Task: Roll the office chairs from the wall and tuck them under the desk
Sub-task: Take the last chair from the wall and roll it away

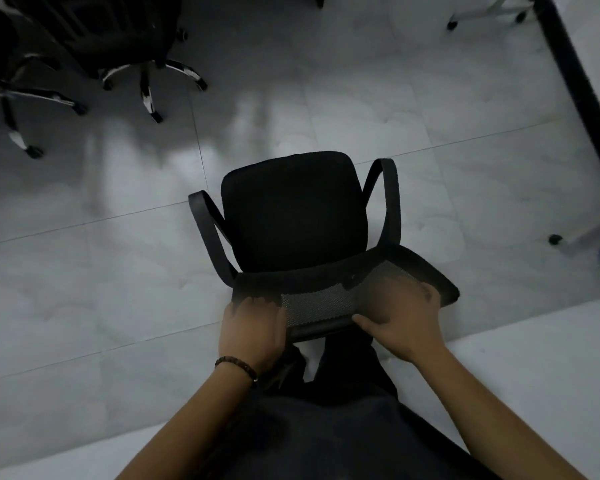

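Left hand (252, 329) and right hand (400, 322) grip the chair backrest (323, 299).

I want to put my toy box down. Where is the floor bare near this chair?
Bare tiles lie left of the office chair, short of the two parked chairs. More lie ahead of its seat, across to the desk. Crowded: top left among the wheeled bases, and far right by the caster.

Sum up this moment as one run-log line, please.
left hand: grips backrest | right hand: grips backrest | office chair: on tiled floor, not tucked | other office chairs: top left
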Available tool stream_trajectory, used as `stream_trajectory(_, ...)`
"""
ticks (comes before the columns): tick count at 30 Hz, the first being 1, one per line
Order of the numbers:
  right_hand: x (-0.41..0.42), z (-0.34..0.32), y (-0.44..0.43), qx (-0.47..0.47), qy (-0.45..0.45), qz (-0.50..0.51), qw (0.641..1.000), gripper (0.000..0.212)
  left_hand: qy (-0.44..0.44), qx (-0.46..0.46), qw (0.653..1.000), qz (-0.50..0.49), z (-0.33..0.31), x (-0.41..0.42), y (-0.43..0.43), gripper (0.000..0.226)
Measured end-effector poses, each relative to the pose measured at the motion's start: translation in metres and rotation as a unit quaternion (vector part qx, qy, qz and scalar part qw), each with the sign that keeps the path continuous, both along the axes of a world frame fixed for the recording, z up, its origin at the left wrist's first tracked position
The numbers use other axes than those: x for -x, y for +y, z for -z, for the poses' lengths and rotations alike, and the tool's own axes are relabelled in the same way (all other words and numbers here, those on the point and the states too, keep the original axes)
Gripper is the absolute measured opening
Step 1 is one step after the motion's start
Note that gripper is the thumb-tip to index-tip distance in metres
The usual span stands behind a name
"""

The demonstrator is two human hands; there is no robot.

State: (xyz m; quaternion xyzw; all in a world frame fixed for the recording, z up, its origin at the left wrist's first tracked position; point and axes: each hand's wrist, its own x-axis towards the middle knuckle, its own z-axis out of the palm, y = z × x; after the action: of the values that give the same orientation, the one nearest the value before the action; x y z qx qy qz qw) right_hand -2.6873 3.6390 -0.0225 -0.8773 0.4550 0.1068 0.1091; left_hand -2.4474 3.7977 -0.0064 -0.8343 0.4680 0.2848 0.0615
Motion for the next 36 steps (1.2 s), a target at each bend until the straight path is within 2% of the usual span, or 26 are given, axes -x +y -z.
stream_trajectory(4,-0.028,-0.006,-0.025,-0.023,0.018,-0.003,1.000,0.089,0.004,0.027,0.999,0.016,-0.003,-0.038,-0.031,0.072)
stream_trajectory(9,-0.080,-0.018,-0.107,-0.074,0.070,0.011,0.995,0.096,-0.013,0.063,0.998,0.022,0.003,-0.081,-0.108,0.066)
stream_trajectory(14,-0.122,-0.014,-0.180,-0.077,0.071,0.017,0.994,0.099,-0.026,0.083,0.996,0.022,0.009,-0.121,-0.178,0.062)
stream_trajectory(18,-0.148,-0.006,-0.233,-0.060,0.047,0.028,0.997,0.096,-0.051,0.093,0.993,0.046,0.012,-0.157,-0.243,0.057)
stream_trajectory(27,-0.242,0.007,-0.407,-0.008,-0.009,0.051,0.999,0.092,-0.066,0.084,0.994,0.014,0.020,-0.255,-0.440,0.051)
stream_trajectory(36,-0.322,0.005,-0.586,0.009,0.016,0.006,1.000,0.090,-0.079,0.101,0.991,-0.027,0.020,-0.301,-0.580,0.050)
